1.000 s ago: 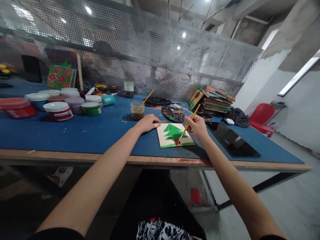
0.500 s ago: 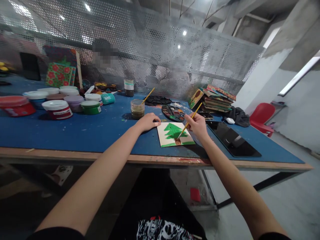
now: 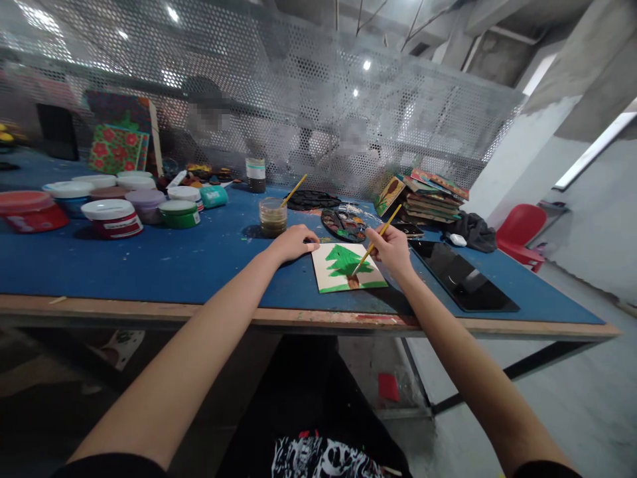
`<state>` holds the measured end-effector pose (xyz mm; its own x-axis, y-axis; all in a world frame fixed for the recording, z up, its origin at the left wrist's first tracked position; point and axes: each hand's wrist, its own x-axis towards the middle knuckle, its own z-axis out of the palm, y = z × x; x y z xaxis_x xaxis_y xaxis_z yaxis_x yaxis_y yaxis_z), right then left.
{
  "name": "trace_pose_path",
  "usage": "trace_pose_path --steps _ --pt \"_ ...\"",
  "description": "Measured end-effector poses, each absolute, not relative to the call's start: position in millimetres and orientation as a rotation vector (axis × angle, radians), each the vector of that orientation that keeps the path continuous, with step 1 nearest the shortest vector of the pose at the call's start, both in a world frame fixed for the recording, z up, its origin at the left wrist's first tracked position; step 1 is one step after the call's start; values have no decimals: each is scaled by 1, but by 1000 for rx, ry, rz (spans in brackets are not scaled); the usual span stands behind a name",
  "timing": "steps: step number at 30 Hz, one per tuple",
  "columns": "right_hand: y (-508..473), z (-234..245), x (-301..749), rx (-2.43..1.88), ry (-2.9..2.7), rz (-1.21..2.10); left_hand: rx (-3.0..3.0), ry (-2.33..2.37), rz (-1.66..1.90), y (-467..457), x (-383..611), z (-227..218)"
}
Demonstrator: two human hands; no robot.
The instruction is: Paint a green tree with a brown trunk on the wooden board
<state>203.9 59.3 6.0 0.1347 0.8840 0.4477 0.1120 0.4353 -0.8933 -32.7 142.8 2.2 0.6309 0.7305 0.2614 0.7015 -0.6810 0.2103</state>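
A small pale square board (image 3: 323,265) lies flat near the table's front edge, painted with a green tree, a brown trunk and a green strip along the bottom. At its upper left corner, my left hand (image 3: 294,243) rests with curved fingers, holding the corner. My right hand (image 3: 391,249) is closed around a thin yellow paintbrush (image 3: 382,230), slanted with its bristles down at the base of the green tree, just above the trunk. Behind the board sits a dark paint palette (image 3: 343,226) with smears of colour in its wells.
Left of the palette stands a jar of murky water (image 3: 273,219) with another brush behind it. Several paint tubs (image 3: 113,219) crowd the left side. A black tablet (image 3: 460,275) lies on the right, before stacked painted boards (image 3: 430,196). A perforated metal screen (image 3: 298,86) backs the blue table (image 3: 149,265).
The view has shifted very slightly. Both hands keep their places, and the brush tip stays at the base of the tree with hardly any visible movement.
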Motion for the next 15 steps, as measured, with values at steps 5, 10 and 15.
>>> trace_pose_path --steps 5,10,15 --pt "59 5 204 -988 -1342 731 2737 1218 517 142 -33 2" --pt "59 5 204 -998 -1342 726 2736 1225 516 143 -32 1" --pt "59 6 205 -1013 -1327 699 2744 1235 506 142 -32 1"
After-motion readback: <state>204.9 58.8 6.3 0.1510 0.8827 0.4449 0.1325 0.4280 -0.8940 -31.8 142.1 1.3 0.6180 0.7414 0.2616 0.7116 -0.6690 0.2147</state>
